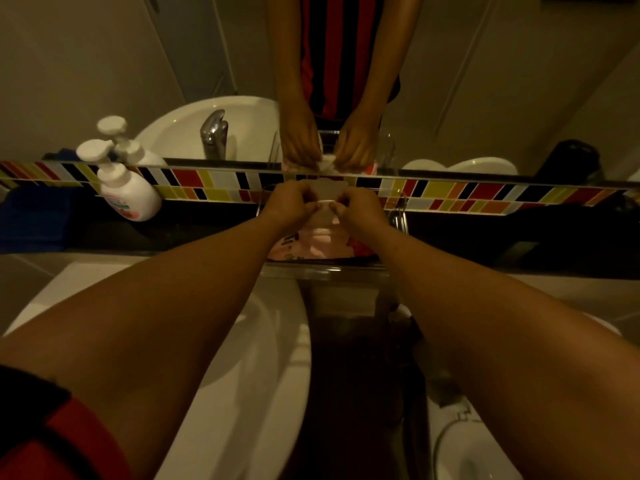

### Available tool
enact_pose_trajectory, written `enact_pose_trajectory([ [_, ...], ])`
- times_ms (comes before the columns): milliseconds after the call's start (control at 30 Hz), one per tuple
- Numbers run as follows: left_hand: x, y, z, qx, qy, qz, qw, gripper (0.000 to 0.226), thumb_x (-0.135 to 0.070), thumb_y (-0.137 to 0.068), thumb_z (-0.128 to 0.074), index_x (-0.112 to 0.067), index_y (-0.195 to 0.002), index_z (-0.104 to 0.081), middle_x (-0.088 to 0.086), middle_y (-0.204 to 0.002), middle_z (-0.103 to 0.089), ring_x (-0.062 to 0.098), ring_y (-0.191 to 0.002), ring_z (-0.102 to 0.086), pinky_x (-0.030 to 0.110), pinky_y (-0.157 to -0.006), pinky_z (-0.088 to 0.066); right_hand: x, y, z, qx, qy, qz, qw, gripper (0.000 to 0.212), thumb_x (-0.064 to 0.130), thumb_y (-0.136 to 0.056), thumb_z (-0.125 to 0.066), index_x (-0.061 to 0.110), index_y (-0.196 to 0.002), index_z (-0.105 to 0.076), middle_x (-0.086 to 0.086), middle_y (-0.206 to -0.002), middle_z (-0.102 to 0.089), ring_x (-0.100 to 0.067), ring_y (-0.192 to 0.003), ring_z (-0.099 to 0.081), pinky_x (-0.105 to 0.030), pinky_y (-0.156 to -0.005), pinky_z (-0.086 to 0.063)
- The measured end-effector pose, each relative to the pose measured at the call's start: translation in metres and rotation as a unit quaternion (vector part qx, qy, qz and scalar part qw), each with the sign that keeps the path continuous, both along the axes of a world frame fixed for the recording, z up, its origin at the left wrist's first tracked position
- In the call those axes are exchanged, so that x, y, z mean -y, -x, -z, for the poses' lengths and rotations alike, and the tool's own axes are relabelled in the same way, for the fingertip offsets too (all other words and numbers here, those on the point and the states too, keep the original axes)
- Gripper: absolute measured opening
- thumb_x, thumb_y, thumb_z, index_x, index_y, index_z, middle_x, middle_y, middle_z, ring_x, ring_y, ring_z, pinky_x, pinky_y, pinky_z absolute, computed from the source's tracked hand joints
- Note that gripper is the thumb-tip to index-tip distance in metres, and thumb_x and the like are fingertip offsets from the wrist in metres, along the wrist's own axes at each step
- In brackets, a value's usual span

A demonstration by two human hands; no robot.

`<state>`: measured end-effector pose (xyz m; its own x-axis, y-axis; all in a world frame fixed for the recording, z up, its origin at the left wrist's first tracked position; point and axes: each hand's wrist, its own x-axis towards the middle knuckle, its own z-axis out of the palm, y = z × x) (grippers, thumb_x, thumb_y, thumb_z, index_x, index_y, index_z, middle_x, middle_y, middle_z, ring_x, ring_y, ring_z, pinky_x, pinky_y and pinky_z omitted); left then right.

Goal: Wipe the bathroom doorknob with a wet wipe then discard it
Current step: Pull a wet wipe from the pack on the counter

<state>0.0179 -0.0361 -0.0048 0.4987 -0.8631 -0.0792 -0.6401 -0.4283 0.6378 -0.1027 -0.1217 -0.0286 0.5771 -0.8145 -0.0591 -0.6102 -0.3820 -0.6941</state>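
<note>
A pink pack of wet wipes [313,245] lies in a clear tray [325,271] on the dark counter under the mirror. My left hand [289,202] and my right hand [358,206] are both above the pack, close together, fingers pinched. Between them they hold a pale wet wipe [323,211] that rises out of the pack; a lifted flap [323,188] shows above the fingers. The doorknob is not in view.
A white pump soap bottle [126,192] stands at the left on the counter by a blue cloth [31,220]. The white sink [242,375] is below my arms, a toilet bowl [467,452] at the lower right. A mirror [485,81] and coloured tile strip [485,195] face me.
</note>
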Motion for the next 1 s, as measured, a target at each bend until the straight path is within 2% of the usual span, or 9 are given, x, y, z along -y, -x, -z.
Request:
enact_pose_trajectory([
  [100,0.0,0.002,-0.022,-0.01,0.035,-0.02,0.999,0.02,-0.017,-0.086,-0.069,-0.009,-0.104,-0.07,0.009,-0.103,-0.07,0.018,-0.091,-0.064,0.027,-0.074,-0.047,0.003,0.001,-0.025,0.023,0.025,-0.001,0.999,0.009,0.023,-0.091,-0.064,0.014,-0.091,-0.066,0.0,-0.083,-0.059,-0.016,-0.076,-0.057,-0.025,-0.059,-0.041],
  [233,-0.011,0.005,-0.059,-0.048,0.083,-0.032,0.995,0.028,-0.008,-0.084,-0.07,-0.007,-0.111,-0.067,0.013,-0.088,-0.065,0.023,-0.082,-0.064,0.038,-0.078,-0.055,-0.003,0.01,-0.064,0.064,0.017,-0.013,0.998,0.019,0.016,-0.091,-0.062,0.014,-0.073,-0.059,-0.001,-0.068,-0.056,-0.016,-0.065,-0.054,-0.023,-0.052,-0.039],
  [333,-0.027,0.009,-0.087,-0.057,0.116,-0.029,0.991,0.026,-0.006,-0.085,-0.066,-0.007,-0.11,-0.067,0.007,-0.08,-0.06,0.013,-0.068,-0.059,0.024,-0.062,-0.05,-0.013,0.017,-0.093,0.104,-0.021,-0.003,0.994,0.006,0.01,-0.089,-0.061,0.01,-0.083,-0.063,-0.006,-0.077,-0.065,-0.019,-0.072,-0.062,-0.029,-0.059,-0.052],
  [400,-0.04,0.015,-0.104,-0.058,0.13,-0.033,0.989,0.024,-0.006,-0.087,-0.065,-0.009,-0.111,-0.067,0.006,-0.086,-0.061,0.011,-0.071,-0.061,0.011,-0.055,-0.045,-0.021,0.023,-0.111,0.129,-0.024,0.002,0.991,0.004,0.005,-0.087,-0.06,0.008,-0.088,-0.064,-0.007,-0.077,-0.066,-0.023,-0.074,-0.064,-0.033,-0.064,-0.054],
  [600,-0.088,0.036,-0.141,-0.084,0.146,-0.081,0.982,0.023,-0.004,-0.092,-0.059,-0.006,-0.113,-0.067,0.007,-0.096,-0.064,0.007,-0.072,-0.063,0.005,-0.048,-0.049,-0.054,0.05,-0.156,0.201,-0.053,0.005,0.978,0.019,0.002,-0.087,-0.06,0.018,-0.078,-0.065,-0.008,-0.09,-0.068,-0.024,-0.082,-0.068,-0.039,-0.071,-0.061],
  [667,-0.106,0.047,-0.148,-0.12,0.155,-0.099,0.976,0.023,-0.008,-0.095,-0.055,-0.006,-0.114,-0.066,0.01,-0.101,-0.068,0.012,-0.075,-0.067,0.01,-0.05,-0.053,-0.07,0.057,-0.166,0.219,-0.07,-0.002,0.973,0.017,0.003,-0.089,-0.059,0.016,-0.083,-0.067,-0.008,-0.09,-0.069,-0.022,-0.078,-0.069,-0.036,-0.064,-0.062],
  [800,-0.14,0.073,-0.158,-0.251,0.151,-0.142,0.945,0.034,-0.04,-0.098,-0.042,-0.015,-0.109,-0.061,0.013,-0.102,-0.069,0.029,-0.09,-0.069,0.043,-0.08,-0.06,-0.108,0.065,-0.184,0.283,-0.14,-0.016,0.949,0.014,0.001,-0.093,-0.056,0.009,-0.092,-0.067,-0.007,-0.083,-0.066,-0.017,-0.065,-0.065,-0.027,-0.05,-0.058],
  [933,-0.177,0.082,-0.16,-0.265,0.196,-0.183,0.926,0.051,-0.059,-0.085,-0.055,-0.016,-0.109,-0.069,0.008,-0.101,-0.074,0.027,-0.091,-0.071,0.045,-0.089,-0.057,-0.142,0.066,-0.194,0.296,-0.189,-0.045,0.935,0.017,-0.002,-0.093,-0.054,0.001,-0.105,-0.066,-0.01,-0.086,-0.067,-0.018,-0.066,-0.065,-0.031,-0.058,-0.059],
  [1000,-0.194,0.082,-0.163,-0.259,0.214,-0.209,0.918,0.059,-0.062,-0.078,-0.06,-0.014,-0.11,-0.07,0.009,-0.107,-0.075,0.024,-0.091,-0.071,0.04,-0.083,-0.059,-0.156,0.064,-0.199,0.294,-0.2,-0.068,0.932,0.016,-0.003,-0.092,-0.055,0.002,-0.103,-0.066,-0.012,-0.091,-0.068,-0.018,-0.068,-0.066,-0.027,-0.052,-0.058],
])
